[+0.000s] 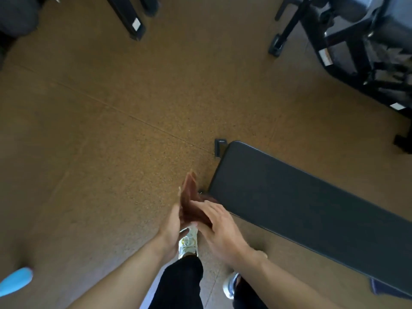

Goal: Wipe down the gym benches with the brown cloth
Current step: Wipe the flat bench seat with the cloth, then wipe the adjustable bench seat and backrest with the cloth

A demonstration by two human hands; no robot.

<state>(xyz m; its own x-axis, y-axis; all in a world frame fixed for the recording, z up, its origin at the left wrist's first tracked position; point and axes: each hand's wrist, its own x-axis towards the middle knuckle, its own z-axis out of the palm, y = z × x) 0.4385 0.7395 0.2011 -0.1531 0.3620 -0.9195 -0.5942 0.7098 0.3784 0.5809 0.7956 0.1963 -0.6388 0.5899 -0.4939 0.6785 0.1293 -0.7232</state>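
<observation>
Cloth: thin brown cloth [189,197] upright between my palms, short of the flat black padded bench [312,210] | Grip: left hand [171,228] and right hand [219,228] pressed flat against it, seemingly folding a wiping pad | Bench: untouched, right.

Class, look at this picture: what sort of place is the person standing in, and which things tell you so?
Most likely a gym. A flat padded bench stands beside the person, black exercise-machine frames sit at the upper right, and the speckled floor looks like rubber matting.
</observation>
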